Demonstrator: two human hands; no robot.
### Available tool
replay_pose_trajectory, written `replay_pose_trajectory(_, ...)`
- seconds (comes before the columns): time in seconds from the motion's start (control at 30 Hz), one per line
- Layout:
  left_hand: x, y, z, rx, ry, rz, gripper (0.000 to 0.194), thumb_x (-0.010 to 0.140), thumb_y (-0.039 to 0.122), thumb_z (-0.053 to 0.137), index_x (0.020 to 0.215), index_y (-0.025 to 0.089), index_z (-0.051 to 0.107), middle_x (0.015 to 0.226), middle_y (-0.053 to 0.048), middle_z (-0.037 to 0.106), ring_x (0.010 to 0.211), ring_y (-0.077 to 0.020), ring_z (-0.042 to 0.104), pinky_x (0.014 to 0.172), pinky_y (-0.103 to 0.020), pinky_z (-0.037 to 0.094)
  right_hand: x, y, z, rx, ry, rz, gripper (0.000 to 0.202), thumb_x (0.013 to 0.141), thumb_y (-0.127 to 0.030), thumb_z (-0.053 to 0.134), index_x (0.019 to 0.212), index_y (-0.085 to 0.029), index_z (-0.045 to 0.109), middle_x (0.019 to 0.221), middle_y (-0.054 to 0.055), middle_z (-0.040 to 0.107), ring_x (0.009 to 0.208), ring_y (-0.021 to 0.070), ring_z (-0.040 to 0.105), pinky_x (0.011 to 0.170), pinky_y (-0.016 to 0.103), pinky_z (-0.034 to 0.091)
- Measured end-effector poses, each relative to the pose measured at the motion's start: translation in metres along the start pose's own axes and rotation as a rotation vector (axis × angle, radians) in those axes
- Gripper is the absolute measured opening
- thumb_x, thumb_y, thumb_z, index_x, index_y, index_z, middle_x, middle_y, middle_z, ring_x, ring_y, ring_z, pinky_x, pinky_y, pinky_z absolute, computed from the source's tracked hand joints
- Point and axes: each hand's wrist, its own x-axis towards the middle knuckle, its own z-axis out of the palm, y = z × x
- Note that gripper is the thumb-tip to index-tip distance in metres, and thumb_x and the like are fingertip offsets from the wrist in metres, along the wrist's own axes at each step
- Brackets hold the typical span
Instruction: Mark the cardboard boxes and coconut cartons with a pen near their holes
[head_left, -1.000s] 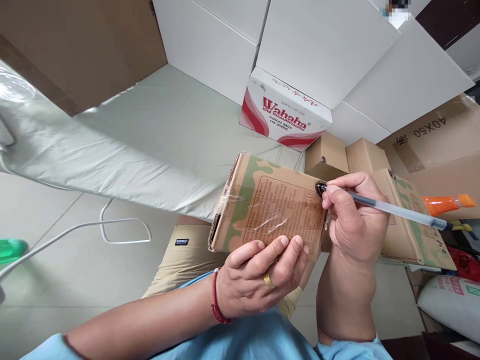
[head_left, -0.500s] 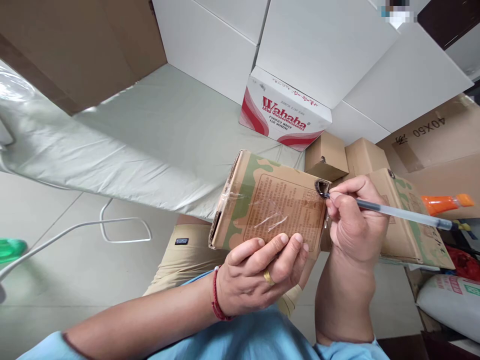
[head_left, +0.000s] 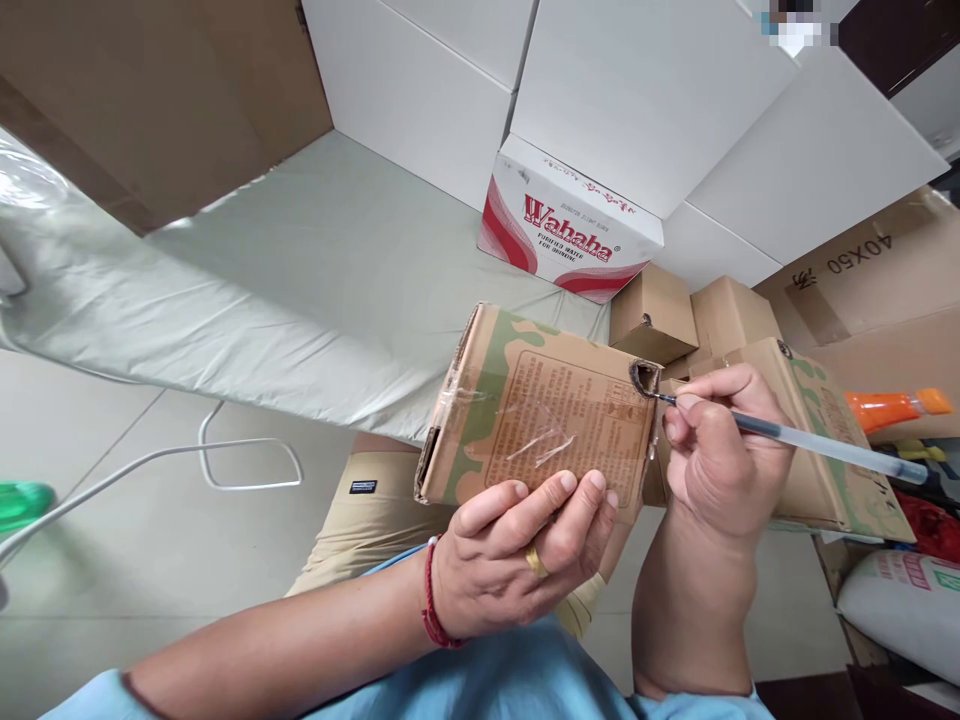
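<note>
A cardboard box with green camouflage print and a block of printed text is held tilted above my lap. My left hand grips its lower edge, fingers lying over the printed face and thumb out of sight. Near the box's upper right corner is a hole with a dark, inked rim. In my right hand is a gel pen, pinched between thumb and fingers close to its tip. The pen's tip points at the hole's lower edge; whether it touches the cardboard I cannot tell.
Beyond the box is a bench with a pale cloth, bearing a Wahaha water carton. Small brown boxes and another camouflage box stand at right, near an orange-capped bottle. A large carton stands back left.
My right hand and the pen have shifted a little to the right, so the tip shows just outside the hole. The left hand and box have barely moved.
</note>
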Motion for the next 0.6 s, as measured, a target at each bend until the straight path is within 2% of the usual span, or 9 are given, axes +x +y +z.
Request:
replay_pose_trajectory(0.27, -0.002, 0.001, -0.001, 0.006, -0.007, 0.005, 0.026, 0.104, 0.02, 0.071, 0.118, 0.034, 0.087, 0.149, 0.007, 0.073, 0.14, -0.0138, 0.06, 0.14, -0.033, 0.025, -0.001, 0.0, 0.0, 0.021, -0.061, 0.015, 0.009, 0.085, -0.022, 0.069, 0.077, -0.022, 0.064, 0.061, -0.006, 0.054, 0.051, 0.0105, 0.047, 0.051, 0.025, 0.036)
replay_pose_trajectory(0.47, -0.001, -0.001, 0.0, 0.004, 0.0, 0.009, 0.026, 0.103, 0.02, 0.071, 0.117, 0.034, 0.087, 0.147, 0.007, 0.074, 0.143, -0.0142, 0.058, 0.139, -0.032, 0.024, 0.001, 0.009, -0.004, -0.012, -0.019, -0.034, 0.008, 0.083, -0.018, 0.066, 0.076, -0.022, 0.065, 0.059, -0.006, 0.055, 0.051, 0.0109, 0.048, 0.05, 0.025, 0.035)
replay_pose_trajectory(0.6, -0.001, -0.001, 0.0, 0.004, -0.003, 0.006, 0.027, 0.102, 0.019, 0.071, 0.116, 0.035, 0.087, 0.144, 0.008, 0.076, 0.139, -0.0136, 0.059, 0.138, -0.032, 0.025, 0.002, 0.005, 0.0, -0.033, 0.033, -0.049, 0.007, 0.083, -0.017, 0.066, 0.077, -0.022, 0.067, 0.059, -0.006, 0.056, 0.05, 0.0105, 0.048, 0.048, 0.025, 0.035)
